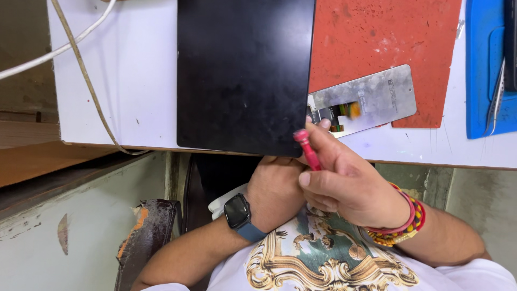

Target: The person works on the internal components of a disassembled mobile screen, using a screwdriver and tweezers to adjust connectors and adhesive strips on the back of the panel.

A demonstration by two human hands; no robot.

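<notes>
A large black tablet (245,75) lies flat on the white table (129,81), its near edge hanging slightly over the table's front edge. My left hand (274,186), with a dark watch on the wrist, is tucked under the tablet's near right corner; its fingers are hidden. My right hand (344,180), wearing red and yellow bracelets, is closed around a thin red tool (307,148) whose tip sits at the tablet's near right corner. A silver phone screen panel (371,99) with a flex cable lies just right of the tablet.
A red work mat (377,32) lies under the tablet and panel. A blue mat (482,81) with metal tweezers (495,102) sits at the far right. White and brown cables (81,48) cross the table's left side. A worn dark chair (151,226) stands below.
</notes>
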